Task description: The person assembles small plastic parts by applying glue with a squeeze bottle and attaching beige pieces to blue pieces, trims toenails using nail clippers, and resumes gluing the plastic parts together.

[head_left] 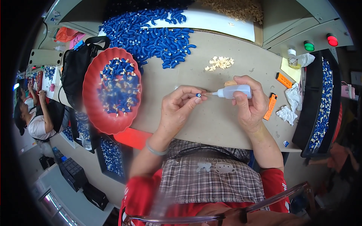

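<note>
Between the thumb and fingers of my left hand [176,107] is a small blue plastic piece [198,95] with a pale round end. My right hand [253,103] is wrapped round a translucent squeeze bottle [234,91]. The bottle lies tilted nearly level, its thin nozzle tip close to the blue piece; I cannot tell whether they touch. Something small and tan [230,83] shows by the right fingers. Beyond my hands, a little heap of cream-coloured pieces [220,63] rests on the table. A large pile of curved blue pieces [151,43] spreads across the far left.
A red fluted bowl [90,86] of blue-and-cream pieces stands at left, beside a black bag [73,69]. Orange lighter-like items [270,106] and crumpled white tissue [287,115] lie at right. A black tray [301,124] of pieces sits farther right. Another person [39,120] works at far left.
</note>
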The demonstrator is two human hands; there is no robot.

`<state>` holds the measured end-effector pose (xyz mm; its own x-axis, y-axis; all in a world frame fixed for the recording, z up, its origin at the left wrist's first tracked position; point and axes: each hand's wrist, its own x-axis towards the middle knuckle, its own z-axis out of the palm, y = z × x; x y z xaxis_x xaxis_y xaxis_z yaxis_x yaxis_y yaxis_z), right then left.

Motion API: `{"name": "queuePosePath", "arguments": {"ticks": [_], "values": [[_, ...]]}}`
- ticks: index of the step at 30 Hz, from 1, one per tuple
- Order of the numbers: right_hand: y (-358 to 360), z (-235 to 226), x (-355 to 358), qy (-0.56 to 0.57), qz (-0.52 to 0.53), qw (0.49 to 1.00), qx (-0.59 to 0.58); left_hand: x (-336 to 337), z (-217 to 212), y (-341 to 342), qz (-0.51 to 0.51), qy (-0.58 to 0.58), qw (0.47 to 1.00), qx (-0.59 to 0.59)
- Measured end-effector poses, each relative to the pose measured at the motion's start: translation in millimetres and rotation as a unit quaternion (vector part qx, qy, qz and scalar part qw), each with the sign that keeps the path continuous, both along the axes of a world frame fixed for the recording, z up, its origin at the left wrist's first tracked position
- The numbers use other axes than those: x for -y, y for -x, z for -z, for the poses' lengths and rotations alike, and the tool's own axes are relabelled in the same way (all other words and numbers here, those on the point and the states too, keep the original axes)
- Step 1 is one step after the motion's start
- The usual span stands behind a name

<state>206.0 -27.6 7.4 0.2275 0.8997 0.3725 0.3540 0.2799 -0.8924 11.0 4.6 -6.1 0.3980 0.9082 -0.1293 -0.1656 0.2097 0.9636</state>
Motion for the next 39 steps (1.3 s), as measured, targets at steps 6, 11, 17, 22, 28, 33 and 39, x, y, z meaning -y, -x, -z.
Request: {"name": "queuePosePath", "arguments": {"ticks": [6, 11, 17, 22, 28, 33, 39], "values": [[0.0, -3.4, -0.7, -0.011, -0.001, 1.0, 0.014, -0.2, -0.1, -0.5, -0.002, -0.003, 1.0, -0.006], [1.0, -1.6, -1.0, 0.002, -0.002, 1.0, 0.001, -0.4, 0.7, -0.3, -0.003, -0.005, 1.0, -0.006], [-2.8, -0.9, -1.9, 0.046, -0.031, 0.991, -0.125, -0.4, -1.4, -1.5, -0.003, 0.003, 1.0, -0.003], [-7.1, -3.9, -17.8, 0.083, -0.055, 0.934, -0.343, -0.1, -0.6, -0.5, -0.003, 0.0, 1.0, -0.023], [-19.3, -0.7, -26.4, 0.165, -0.031, 0.92, -0.354, 2.2, 0.5, 1.2, 0.005, -0.002, 1.0, -0.021], [-24.5, 5.1, -30.0, 0.199, -0.017, 0.922, -0.332, 2.5, 1.9, 1.3, 0.011, 0.003, 1.0, -0.011], [-9.2, 5.2, -35.5, 0.181, -0.037, 0.983, 0.012, 2.3, 0.6, 0.9, 0.016, 0.005, 1.0, -0.002]]}}
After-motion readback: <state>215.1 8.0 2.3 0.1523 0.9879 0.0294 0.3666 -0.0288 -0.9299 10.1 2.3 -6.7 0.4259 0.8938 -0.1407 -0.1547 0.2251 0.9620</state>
